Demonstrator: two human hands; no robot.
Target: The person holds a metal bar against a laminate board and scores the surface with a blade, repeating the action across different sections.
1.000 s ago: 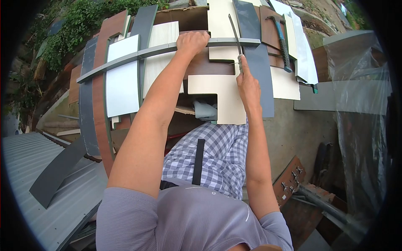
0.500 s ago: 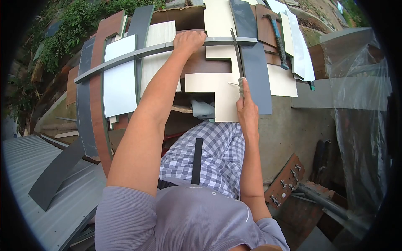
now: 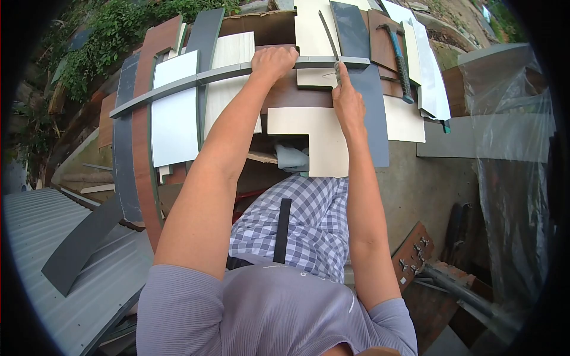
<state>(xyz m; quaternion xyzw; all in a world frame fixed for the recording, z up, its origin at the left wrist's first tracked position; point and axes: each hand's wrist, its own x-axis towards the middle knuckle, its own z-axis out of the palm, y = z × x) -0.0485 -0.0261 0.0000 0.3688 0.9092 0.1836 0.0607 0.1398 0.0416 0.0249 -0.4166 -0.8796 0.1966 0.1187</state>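
My left hand [image 3: 274,63] is wrapped around a long grey metal bar [image 3: 172,85] that lies crosswise over several panels. Closed on the wrapped handle of a long, narrow saw [image 3: 328,32] is my right hand [image 3: 349,105], its index finger stretched along the top. The dark, slightly curved blade points away from me, and the handle is beside the bar near its right end. I cannot make out the teeth. Under the bar and right hand lie a cream notched panel [image 3: 320,142] and a dark grey panel [image 3: 369,118].
A hammer [image 3: 399,62] with a blue-black handle rests on panels at the right. White panels [image 3: 174,113] and brown panels lie left. Clear plastic sheeting [image 3: 504,148] hangs at far right, above a brown board with metal fittings [image 3: 412,252]. Corrugated metal [image 3: 53,237] is at lower left.
My right hand has moved forward, away from my body, carrying the saw from below the bar up to it. My left hand keeps its hold on the bar. The view has shifted slightly.
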